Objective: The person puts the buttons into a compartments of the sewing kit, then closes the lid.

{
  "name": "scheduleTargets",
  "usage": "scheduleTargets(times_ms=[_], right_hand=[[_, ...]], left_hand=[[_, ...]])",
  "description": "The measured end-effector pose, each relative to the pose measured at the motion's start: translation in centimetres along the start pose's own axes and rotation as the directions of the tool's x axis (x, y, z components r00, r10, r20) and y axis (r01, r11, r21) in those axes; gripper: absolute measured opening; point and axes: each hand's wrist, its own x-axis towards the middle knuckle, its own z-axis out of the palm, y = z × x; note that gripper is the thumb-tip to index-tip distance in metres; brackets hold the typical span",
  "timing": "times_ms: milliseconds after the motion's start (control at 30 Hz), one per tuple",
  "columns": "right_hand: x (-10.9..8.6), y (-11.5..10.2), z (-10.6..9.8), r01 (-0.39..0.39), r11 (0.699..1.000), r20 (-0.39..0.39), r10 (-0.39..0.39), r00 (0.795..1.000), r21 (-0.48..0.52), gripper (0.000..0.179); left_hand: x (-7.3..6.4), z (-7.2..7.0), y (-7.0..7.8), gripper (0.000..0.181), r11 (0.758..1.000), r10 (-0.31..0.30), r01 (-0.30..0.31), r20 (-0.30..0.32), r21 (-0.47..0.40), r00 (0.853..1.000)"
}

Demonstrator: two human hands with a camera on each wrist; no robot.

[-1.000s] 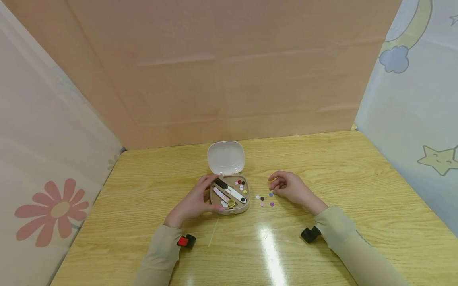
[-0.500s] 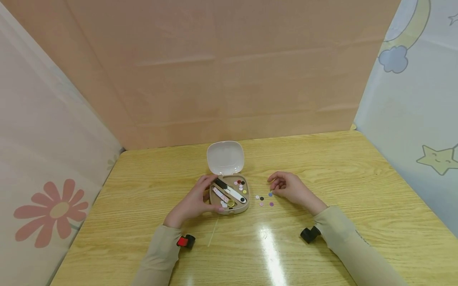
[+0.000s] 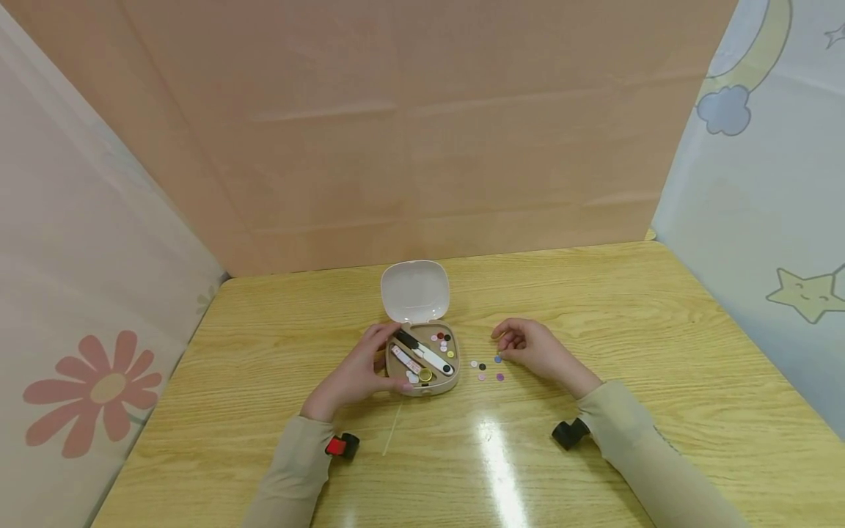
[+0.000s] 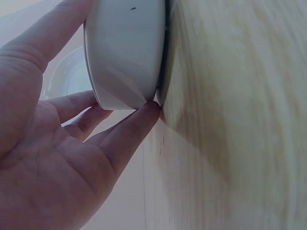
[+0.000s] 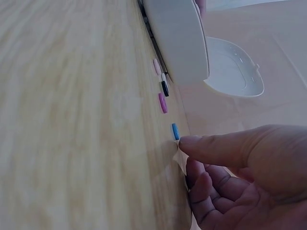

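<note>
In the head view we see the sewing box [image 3: 442,387] at the lower centre of the frame, its lid [image 3: 415,291] hinged open towards the top. The left hand [image 3: 353,378] grips the box from its left side, thumb at the near rim and fingers at the far corner. The marks on the pale tape strip [image 3: 405,359] in the box are too small for us to read. Beside it, the black-and-white tool [image 3: 432,359] points its black end to the upper left, its long axis running down to the lower right, and we find the strip nearly parallel. A gold ring [image 3: 425,375] lies near the front edge

Right of the box we see white [image 3: 473,364], black [image 3: 483,367], pink [image 3: 481,377] and purple [image 3: 499,377] buttons on the table [image 3: 264,367]. The right hand [image 3: 536,348] has its fingers bent, thumb tip at the blue button [image 5: 175,131]; we cannot tell whether it pinches anything
</note>
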Motion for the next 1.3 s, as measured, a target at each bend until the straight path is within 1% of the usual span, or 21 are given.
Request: scheduleTargets(times_ms=[133,333,467,633,833,1033,1100,1300], right_hand=[[-0.1,0.0,-0.1,-0.006,1.000,0.004,0.006,1.000,0.013,0.022],[-0.2,-0.1,-0.2,-0.018,0.998,0.023,0.016,1.000,0.055,0.024],[-0.2,-0.2,-0.4,-0.015,0.996,0.021,0.013,1.000,0.085,0.025],[-0.1,-0.1,-0.8,0.000,0.996,-0.001,0.001,1.000,0.086,0.026],[0.0,0.1,-0.9,-0.016,0.988,0.001,0.016,1.000,0.153,0.028],[0.1,0.1,-1.0,-0.028,0.981,0.008,0.027,1.000,0.194,0.031],[0.1,0.1,-1.0,-0.028,0.980,0.008,0.028,1.000,0.199,0.032],[0.1,0.0,-1.1,-0.035,0.978,0.006,0.035,0.999,0.207,0.032]], left_hand=[[0.0,0.0,0.2,0.099,1.000,-0.009,0.009,0.000,0.001,1.000],[-0.1,0.0,0.3,0.098,1.000,-0.004,0.004,-0.007,-0.020,1.000],[-0.2,0.0,0.4,0.098,0.999,0.004,-0.004,-0.010,-0.035,1.000],[0.0,0.0,0.3,0.099,1.000,-0.004,0.004,-0.001,-0.008,1.000],[0.1,0.0,-0.1,0.099,1.000,-0.001,0.001,0.003,0.004,1.000],[0.1,0.1,0.0,0.097,1.000,0.005,-0.005,-0.004,-0.007,1.000],[0.0,0.1,0.4,0.096,1.000,0.008,-0.009,-0.004,-0.016,1.000],[-0.9,-0.4,3.5,0.093,0.999,-0.002,0.003,0.019,-0.035,1.000]])
